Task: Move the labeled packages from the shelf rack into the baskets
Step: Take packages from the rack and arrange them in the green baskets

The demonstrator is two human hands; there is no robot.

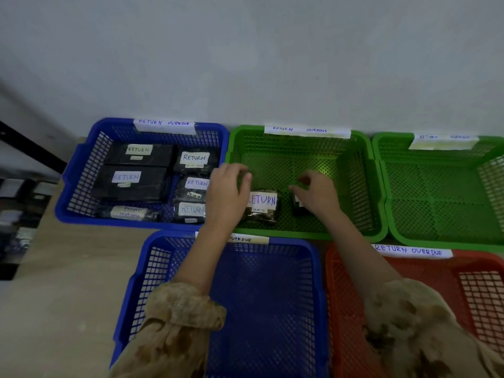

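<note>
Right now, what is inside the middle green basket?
The middle green basket holds two dark packages: a RETURN package, its left edge under the left hand, and a second package mostly covered by the right hand, label unreadable.

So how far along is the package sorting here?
Done: the far blue basket holds several RETURN packages. In hand: the left hand and right hand are over two more packages in the middle green basket; whether either grips one is unclear. Left: the right green basket, near blue basket and red basket show no packages, and the shelf rack at the left edge is too blurred to count what remains.
</note>
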